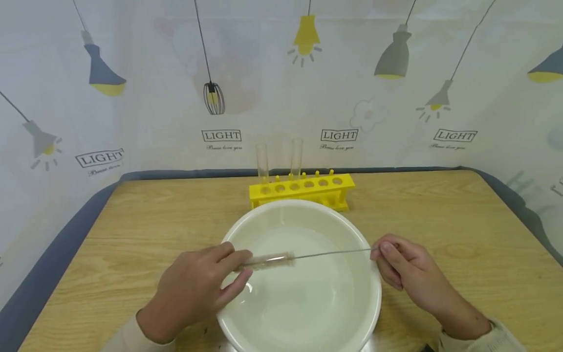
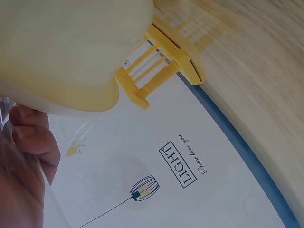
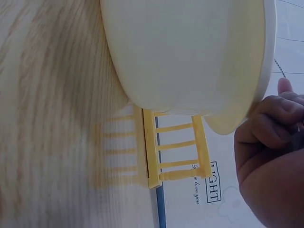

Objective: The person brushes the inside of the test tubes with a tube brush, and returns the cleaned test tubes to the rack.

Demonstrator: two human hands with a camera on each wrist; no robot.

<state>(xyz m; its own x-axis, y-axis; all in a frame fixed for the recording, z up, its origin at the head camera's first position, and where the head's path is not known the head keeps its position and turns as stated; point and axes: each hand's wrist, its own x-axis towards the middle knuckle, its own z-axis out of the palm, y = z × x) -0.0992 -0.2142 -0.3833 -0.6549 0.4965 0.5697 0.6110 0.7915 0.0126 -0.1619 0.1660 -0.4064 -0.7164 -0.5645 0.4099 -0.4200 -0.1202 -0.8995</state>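
Head view: the person's left hand [image 1: 198, 281] has its thumb and fingers bent around the closed end of a clear glass test tube [image 1: 269, 261], pinching it nearly level above the left side of a round, cream-white plastic basin [image 1: 299, 215]. The tube's mouth points toward the right edge of the table. A thin grey twisted-wire brush handle [image 1: 332, 253] comes out of that mouth and crosses above the basin to the right hand [image 1: 411, 271], which grips the wire's far end between thumb and curled fingers, just beside the basin's right rim. Pale brush bristles seem to fill part of the tube, though they are hard to make out.

The basin stands by the middle of the front edge of the wood-grain table [image 1: 462, 220] and holds clear liquid. Just behind it, near the middle of the back edge, is a yellow plastic test-tube rack [image 1: 316, 184] with a row of round holes. Two clear upright test tubes [image 1: 262, 161] stand in its left half. Past the back edge hangs a white cloth backdrop [image 1: 281, 107] printed with lamps.
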